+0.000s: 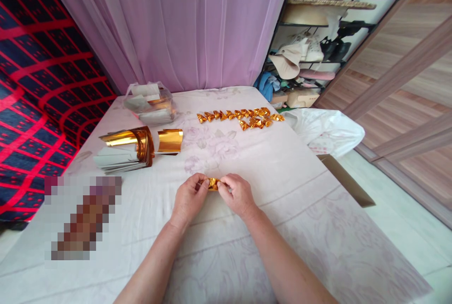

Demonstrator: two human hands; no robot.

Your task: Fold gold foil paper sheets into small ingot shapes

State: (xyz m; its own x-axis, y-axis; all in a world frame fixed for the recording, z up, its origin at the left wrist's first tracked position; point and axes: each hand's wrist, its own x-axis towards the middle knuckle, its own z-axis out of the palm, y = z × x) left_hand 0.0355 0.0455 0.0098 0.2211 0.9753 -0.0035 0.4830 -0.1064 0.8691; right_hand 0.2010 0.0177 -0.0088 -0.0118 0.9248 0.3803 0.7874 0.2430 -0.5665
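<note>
Between my two hands is a small piece of folded gold foil paper (213, 184), just above the tablecloth. My left hand (190, 196) pinches its left end, and my right hand (237, 193) pinches its right end. The fingertips cover both ends, so only the shiny, creased middle shows. Farther back, several folded gold foil pieces (229, 115) lie in a row, with a shorter row just in front at the right. On the left lies a fanned stack of gold and white foil sheets (122, 153), with a few loose gold sheets (170, 141) beside it.
A clear plastic bag (150, 104) with more sheets stands at the table's back left. A blurred-out patch (83, 219) covers something at the left. A white plastic bag (328, 130) lies beyond the right edge, near a shoe rack (310, 61). A purple curtain (176, 26) hangs behind.
</note>
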